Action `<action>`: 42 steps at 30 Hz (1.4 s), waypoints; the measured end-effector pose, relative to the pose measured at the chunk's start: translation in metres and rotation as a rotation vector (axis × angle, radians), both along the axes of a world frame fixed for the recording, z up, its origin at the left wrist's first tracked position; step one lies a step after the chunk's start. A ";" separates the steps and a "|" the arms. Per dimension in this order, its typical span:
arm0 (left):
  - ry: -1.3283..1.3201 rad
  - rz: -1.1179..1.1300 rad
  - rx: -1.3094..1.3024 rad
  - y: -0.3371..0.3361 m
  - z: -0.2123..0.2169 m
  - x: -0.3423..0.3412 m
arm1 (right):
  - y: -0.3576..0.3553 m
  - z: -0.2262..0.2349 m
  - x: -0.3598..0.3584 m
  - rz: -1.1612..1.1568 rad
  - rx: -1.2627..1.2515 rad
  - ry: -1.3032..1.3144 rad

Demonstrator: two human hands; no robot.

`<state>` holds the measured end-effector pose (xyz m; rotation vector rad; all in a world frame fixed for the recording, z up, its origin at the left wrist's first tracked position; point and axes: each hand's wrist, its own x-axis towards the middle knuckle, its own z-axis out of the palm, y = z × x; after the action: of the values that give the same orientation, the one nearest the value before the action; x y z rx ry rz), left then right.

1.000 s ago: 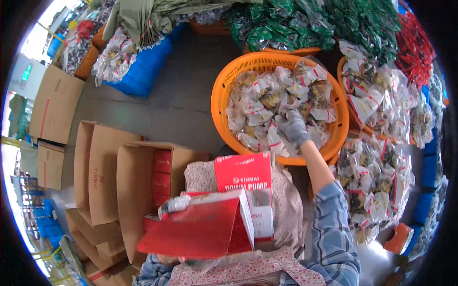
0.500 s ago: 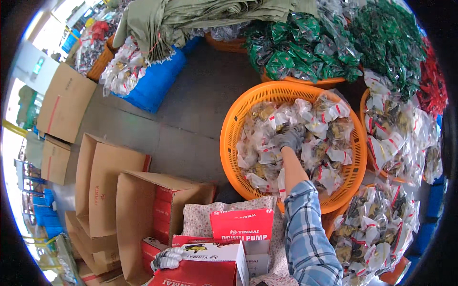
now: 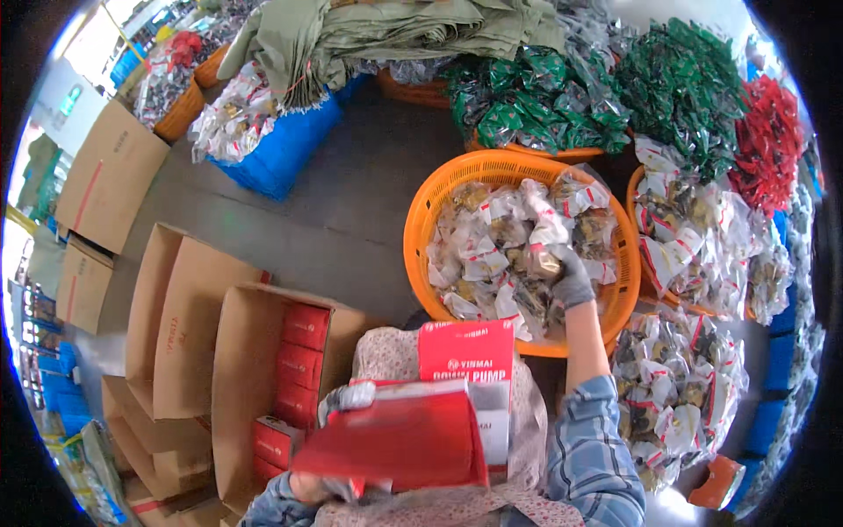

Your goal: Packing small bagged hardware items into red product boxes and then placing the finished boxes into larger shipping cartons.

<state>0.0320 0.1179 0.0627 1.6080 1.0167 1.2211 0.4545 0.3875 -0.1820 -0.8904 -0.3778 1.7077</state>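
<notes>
My right hand, in a grey glove, grips a bagged metal part in clear plastic with white and red print. It is over the right part of a round orange basket, which holds several similar bagged parts. Near my lap, my left hand, in a whitish glove, is closed on a red box; the box's red panel is blurred by motion and hides much of that hand. Just behind stands another red and white box, upright against the flowered cloth on my lap.
At left, an open brown carton holds several small red boxes; more cartons stand beside it. Heaps of bagged parts lie at right. Green bags, a blue crate and olive sacks are farther off.
My right hand has come up from among the bagged parts, moving right and nearer, and now holds one. The red box in my left hand has tilted, its red panel swinging into view.
</notes>
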 end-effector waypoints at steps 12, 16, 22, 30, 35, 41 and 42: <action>0.259 -0.302 0.137 -0.018 -0.014 0.009 | -0.289 0.337 -0.149 0.080 1.165 -0.903; 0.137 -0.396 0.095 -0.042 -0.016 0.006 | -0.320 0.345 -0.188 0.409 1.630 -1.712; 0.153 -0.300 0.362 -0.058 -0.013 0.011 | -0.323 0.314 -0.228 1.062 1.065 -2.237; -0.008 -0.233 0.499 -0.064 -0.050 -0.008 | -0.304 0.373 -0.164 0.973 1.507 -1.571; -0.146 -0.072 0.381 -0.067 -0.054 0.037 | -0.296 0.309 -0.116 0.629 0.449 -1.186; -0.059 0.103 0.307 -0.074 -0.056 0.053 | -0.307 0.245 -0.150 0.245 0.853 -1.119; -0.053 0.101 0.300 -0.074 -0.058 0.048 | -0.305 0.246 -0.145 0.245 0.847 -1.113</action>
<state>0.0798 0.0443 0.0051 1.7567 0.9230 1.5358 0.3099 0.0826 0.0640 -1.0639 -1.8401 0.8991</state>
